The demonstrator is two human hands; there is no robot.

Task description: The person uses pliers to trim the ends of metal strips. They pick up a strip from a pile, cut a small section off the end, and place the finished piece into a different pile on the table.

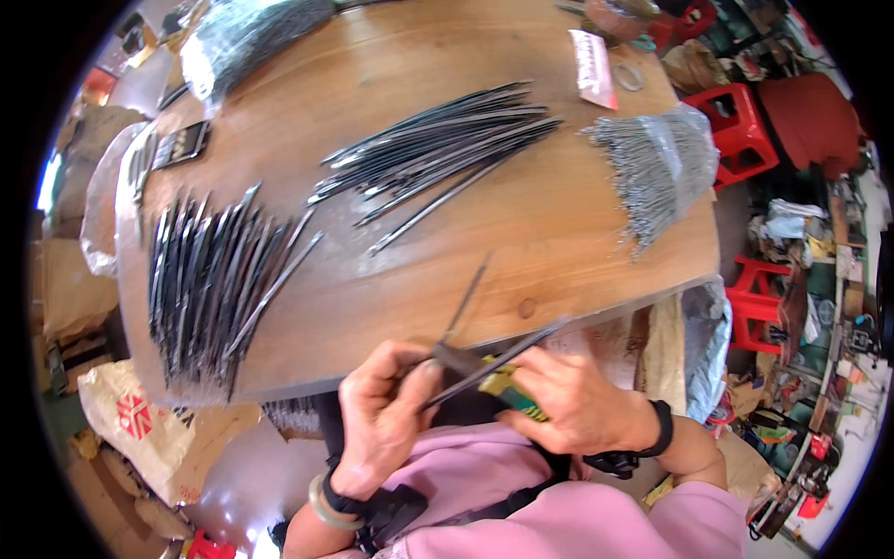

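Near the table's front edge, my left hand (386, 410) is closed, fingertips pinched around the lower end of a dark narrow strip (498, 362). A thin rod (468, 296) sticks up from beside these fingers over the tabletop. My right hand (582, 401) is closed round a tool with a yellow-and-green handle (512, 393); its dark end reaches the left fingertips. The strip crosses over this tool, and its upper end passes the right fingers. The tool's exact kind cannot be made out.
On the wooden table (521, 252) lie a left bundle of dark strips (200, 289), a middle pile (438, 149), plastic-wrapped thin metal rods (656, 168) and a phone-like black device (182, 144). Red stools (736, 135) stand right. A printed sack (149, 419) lies lower left.
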